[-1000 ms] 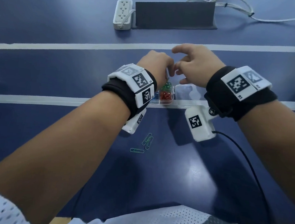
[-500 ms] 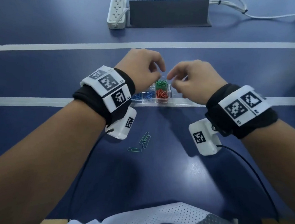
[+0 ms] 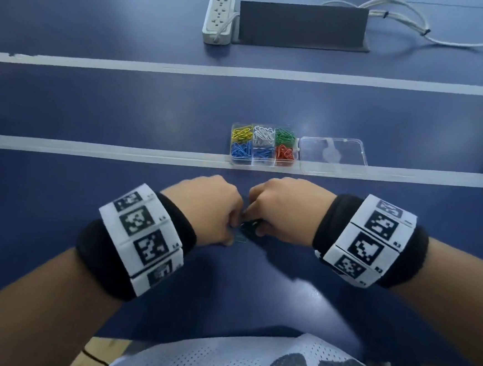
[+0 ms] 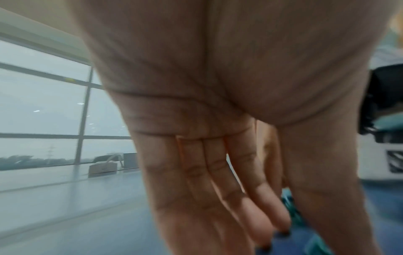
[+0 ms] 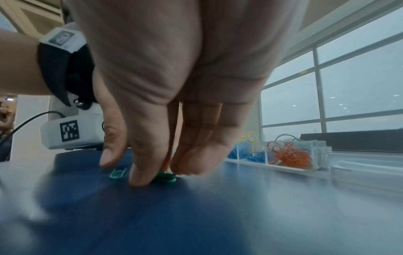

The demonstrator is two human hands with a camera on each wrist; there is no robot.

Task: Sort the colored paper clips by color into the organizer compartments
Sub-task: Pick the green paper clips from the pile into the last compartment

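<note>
While both hands work low in the middle of the head view, the left hand [image 3: 203, 206] and the right hand [image 3: 284, 208] meet knuckle to knuckle over a few green paper clips [image 3: 248, 226] lying on the blue table [image 3: 96, 108]. In the right wrist view, the right hand's fingertips [image 5: 139, 179] point down and press on a dark green clip [image 5: 166, 177], with the thumb tip next to a lighter teal clip [image 5: 117, 172] flat on the surface; whether the fingers have actually closed on a clip cannot be told. The left wrist view shows the left hand's fingers [image 4: 218, 181] extended downward and close together, their tips at the table beside a blurred teal clip [image 4: 290, 207]; whether they hold anything cannot be told either.

Above the hands, at the centre of the head view, sits the clear organizer [image 3: 262, 163] on a pale tape line [image 3: 92, 149]. Its compartments hold yellow, white and green clips in the far row and blue, blue and red clips in the near row. Its transparent lid [image 3: 333, 155] lies open to the right. At the top of the frame a white power strip [image 3: 218, 19] rests beside a dark panel [image 3: 302, 24].
</note>
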